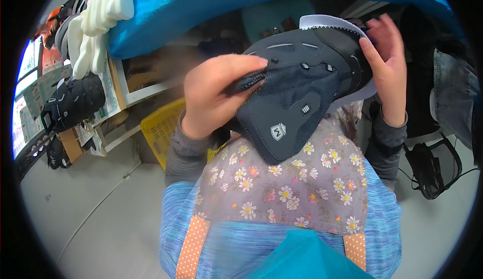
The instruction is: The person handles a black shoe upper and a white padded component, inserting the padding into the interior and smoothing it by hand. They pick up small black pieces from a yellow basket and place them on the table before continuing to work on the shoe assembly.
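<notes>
Black shoe upper, left hand pinching it, right hand spread at white edging, yellow basket partly behind sleeve

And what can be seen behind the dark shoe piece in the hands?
Beyond the dark shoe piece, flowered apron fabric shows around its pointed tip, and white material sticks out past its upper edge. What lies directly behind its middle is covered.

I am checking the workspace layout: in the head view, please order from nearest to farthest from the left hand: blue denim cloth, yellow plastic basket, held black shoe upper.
1. Black shoe upper: gripped by the left hand.
2. Yellow plastic basket: lower left.
3. Blue denim cloth: far right.
</notes>
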Action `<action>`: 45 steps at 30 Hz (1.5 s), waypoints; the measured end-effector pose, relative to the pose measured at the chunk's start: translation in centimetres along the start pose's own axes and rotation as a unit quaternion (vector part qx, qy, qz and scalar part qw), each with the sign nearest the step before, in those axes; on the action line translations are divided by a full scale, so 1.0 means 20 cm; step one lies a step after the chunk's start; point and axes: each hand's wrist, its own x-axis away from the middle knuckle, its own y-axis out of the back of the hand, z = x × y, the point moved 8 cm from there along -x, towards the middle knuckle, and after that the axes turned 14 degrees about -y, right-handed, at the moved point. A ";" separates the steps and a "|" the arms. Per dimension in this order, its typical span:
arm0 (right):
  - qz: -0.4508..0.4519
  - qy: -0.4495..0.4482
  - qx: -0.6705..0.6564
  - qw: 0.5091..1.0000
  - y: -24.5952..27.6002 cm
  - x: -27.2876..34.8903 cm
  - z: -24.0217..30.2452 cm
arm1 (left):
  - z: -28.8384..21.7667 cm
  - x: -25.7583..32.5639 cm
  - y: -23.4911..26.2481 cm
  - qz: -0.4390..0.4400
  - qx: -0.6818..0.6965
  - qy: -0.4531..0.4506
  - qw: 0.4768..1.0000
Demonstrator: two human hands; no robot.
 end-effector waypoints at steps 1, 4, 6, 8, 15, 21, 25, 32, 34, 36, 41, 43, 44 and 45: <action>0.124 -0.128 -0.101 0.979 -0.05 0.00 -0.08 | -0.02 -0.01 0.00 0.002 -0.002 -0.028 1.000; 0.264 -0.279 -0.237 0.892 -0.14 0.13 -0.13 | -0.07 -0.05 0.00 -0.006 0.013 -0.074 0.997; 0.242 -0.254 -0.225 0.909 -0.10 0.11 -0.12 | -0.04 -0.08 0.01 -0.019 0.019 -0.040 0.999; 0.252 -0.235 -0.264 0.901 -0.11 0.10 -0.04 | 0.04 -0.08 0.02 -0.037 0.049 -0.021 0.998; 0.095 -0.115 -0.334 0.931 0.05 -0.03 0.16 | 0.15 0.04 0.14 -0.398 0.177 0.076 0.897; 0.199 -0.089 -0.360 0.907 -0.07 0.05 0.19 | 0.19 0.01 -0.01 -0.244 0.276 0.153 0.917; 0.324 -0.087 -0.437 0.835 -0.12 0.17 0.15 | 0.14 -0.01 0.04 -0.270 0.245 0.132 0.922; 0.144 -0.033 -0.288 0.946 -0.02 0.12 0.30 | 0.11 -0.04 0.06 -0.301 0.220 0.090 0.923; 0.115 -0.007 -0.302 0.946 0.06 0.07 0.30 | 0.09 -0.09 0.05 -0.258 0.301 0.054 0.917; 0.078 -0.012 -0.314 0.946 0.06 0.08 0.40 | 0.08 -0.13 0.07 -0.226 0.263 0.059 0.936; 0.084 0.022 -0.262 0.961 0.01 0.11 0.36 | 0.08 -0.15 0.16 -0.256 0.060 0.028 0.964; 0.102 0.028 -0.266 0.958 -0.01 0.11 0.39 | 0.15 -0.11 0.16 -0.236 0.089 0.062 0.966; 0.102 0.025 -0.299 0.949 -0.01 0.10 0.41 | 0.14 -0.11 0.19 -0.248 0.087 0.059 0.963; 0.103 0.022 -0.330 0.938 -0.01 0.09 0.42 | 0.11 -0.13 0.17 -0.219 0.175 0.042 0.959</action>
